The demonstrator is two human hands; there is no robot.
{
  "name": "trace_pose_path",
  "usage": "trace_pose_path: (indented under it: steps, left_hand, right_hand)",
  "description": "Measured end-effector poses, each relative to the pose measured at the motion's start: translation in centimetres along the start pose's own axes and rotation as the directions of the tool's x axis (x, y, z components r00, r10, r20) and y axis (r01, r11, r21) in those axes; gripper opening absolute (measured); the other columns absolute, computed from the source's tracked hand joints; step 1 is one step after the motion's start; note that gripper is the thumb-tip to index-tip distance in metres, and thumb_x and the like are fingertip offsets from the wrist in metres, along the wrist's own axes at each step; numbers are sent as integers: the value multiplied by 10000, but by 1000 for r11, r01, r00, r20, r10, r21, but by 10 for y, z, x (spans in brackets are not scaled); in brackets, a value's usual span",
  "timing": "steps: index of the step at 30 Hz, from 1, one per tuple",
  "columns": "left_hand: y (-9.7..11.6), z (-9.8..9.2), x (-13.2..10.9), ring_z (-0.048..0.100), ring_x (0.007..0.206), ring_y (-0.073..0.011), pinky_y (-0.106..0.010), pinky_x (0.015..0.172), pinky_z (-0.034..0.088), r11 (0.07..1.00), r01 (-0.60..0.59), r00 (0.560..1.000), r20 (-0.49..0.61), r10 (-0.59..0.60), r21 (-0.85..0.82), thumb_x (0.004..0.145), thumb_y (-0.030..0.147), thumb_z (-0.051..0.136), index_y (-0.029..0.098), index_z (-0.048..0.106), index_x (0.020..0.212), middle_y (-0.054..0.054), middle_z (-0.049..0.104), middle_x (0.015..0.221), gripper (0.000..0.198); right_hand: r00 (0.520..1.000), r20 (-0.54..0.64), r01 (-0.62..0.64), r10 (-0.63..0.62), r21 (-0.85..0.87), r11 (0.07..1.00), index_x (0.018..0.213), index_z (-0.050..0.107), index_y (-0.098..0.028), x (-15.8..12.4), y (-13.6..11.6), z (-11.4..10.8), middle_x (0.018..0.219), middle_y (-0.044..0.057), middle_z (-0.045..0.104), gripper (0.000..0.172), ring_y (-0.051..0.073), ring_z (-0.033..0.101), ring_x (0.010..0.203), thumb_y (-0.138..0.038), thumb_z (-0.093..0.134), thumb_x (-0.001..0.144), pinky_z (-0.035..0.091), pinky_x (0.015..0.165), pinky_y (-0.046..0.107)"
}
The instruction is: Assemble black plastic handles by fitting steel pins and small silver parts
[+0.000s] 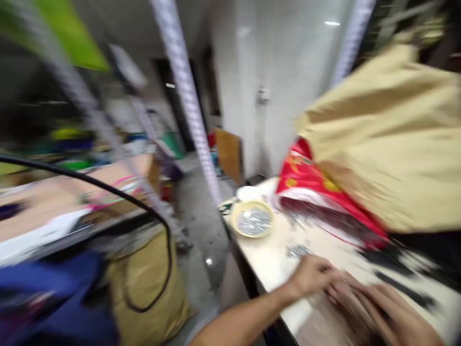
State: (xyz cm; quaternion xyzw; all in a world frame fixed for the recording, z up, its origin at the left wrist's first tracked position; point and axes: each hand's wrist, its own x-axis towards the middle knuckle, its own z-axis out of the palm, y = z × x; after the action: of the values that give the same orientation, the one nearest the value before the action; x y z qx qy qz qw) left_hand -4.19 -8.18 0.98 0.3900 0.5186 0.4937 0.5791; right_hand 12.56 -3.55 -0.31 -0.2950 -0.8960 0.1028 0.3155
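Small silvery pieces (298, 251), head view, lay loose on the near right table (257, 259), just beyond the left hand (312, 278); more filled a yellow bowl (234, 222) farther off, near the table's left edge. Brownish, filmy material (319, 319) sat under both hands, too blurred to identify.

Risks, my guess: a stray sweep of the left wrist could scatter the loose pile; a knock could tip the bowl off the edge, since it stood close to it; the film could slip or crease if the grip was uneven.

Left forearm (248, 312) reached in from the near side, slanting right, wrist bent, fingers curled and drawn together. Right hand (394, 307) came from the right, fingers long, mostly side by side, angled toward the left fingertips. Hands met or nearly met; couldn't tell what, if anything, either one pinched.
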Motion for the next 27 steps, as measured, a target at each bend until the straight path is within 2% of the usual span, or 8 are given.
trace_pose_path:
  steps: [3, 5, 10, 13, 16, 19, 22, 27]
  left_hand:
    - [-2, 19, 21, 498, 398, -86, -211, 431, 426, 997, 53, 994, 94, -59, 61, 717, 491, 629, 124, 608, 660, 10, 560, 507, 372]
    - [-2, 34, 35, 504, 421, -74, -195, 448, 430, 995, 13, 985, 171, -30, 101, 731, 453, 635, 120, 620, 685, 5, 591, 551, 336]
    - [-7, 71, 42, 524, 484, -84, -210, 497, 468, 974, -28, 935, 349, -54, 224, 774, 482, 602, 103, 670, 789, -3, 585, 617, 385]
    - [-10, 78, 41, 557, 546, -106, -243, 539, 492, 921, -143, 941, 338, 13, 362, 847, 509, 490, 117, 690, 906, -37, 608, 739, 444]
    - [-14, 75, 45, 607, 820, -175, -325, 747, 521, 747, -338, 941, 217, 259, 573, 910, 449, 405, 153, 667, 1065, -87, 618, 962, 425]
    - [-23, 69, 47, 536, 1084, -237, -414, 926, 465, 485, -449, 872, 249, 421, 750, 939, 371, 371, 157, 604, 1187, -114, 602, 1106, 402]
    - [-41, 63, 47, 368, 1306, -279, -469, 1041, 379, 280, -533, 811, 388, 438, 799, 948, 324, 347, 133, 534, 1265, -134, 506, 1330, 414]
    - [-66, 57, 51, 239, 1383, -281, -497, 1090, 319, 152, -543, 796, 448, 407, 826, 954, 314, 317, 110, 435, 1339, -153, 407, 1428, 451]
  right_hand:
    - [952, 77, -298, 297, 1, 954, 961, 626, -244, -28, -4, -30, 830, 55, 597, 225, 179, 608, 737, -330, 420, 936, 511, 661, 298]
    - [910, 25, -414, 414, 64, 908, 901, 630, -217, -33, 2, -42, 830, 54, 604, 223, 182, 605, 774, -321, 435, 930, 503, 710, 305]
    - [874, -3, -485, 486, 70, 872, 1011, 634, -221, -61, 13, -70, 913, 47, 604, 200, 158, 593, 815, -269, 460, 925, 482, 737, 282]
    - [844, -54, -534, 534, 18, 846, 1010, 640, -233, -79, 19, -80, 918, 35, 610, 191, 149, 591, 798, -280, 475, 924, 475, 704, 269]
    - [828, -96, -557, 552, -24, 830, 1015, 643, -232, -88, 35, -79, 921, 31, 617, 198, 145, 593, 785, -293, 476, 928, 464, 662, 255]
    - [845, -83, -534, 528, -75, 842, 998, 653, -228, -91, 51, -72, 918, 35, 614, 214, 139, 592, 766, -309, 464, 935, 447, 628, 241]
    - [863, -57, -505, 502, -116, 855, 983, 654, -222, -90, 61, -62, 909, 37, 614, 218, 137, 588, 765, -326, 469, 933, 433, 610, 236]
    - [879, -47, -477, 475, -123, 870, 944, 638, -195, -85, 72, -51, 888, 40, 618, 213, 140, 581, 751, -321, 467, 935, 420, 592, 240]
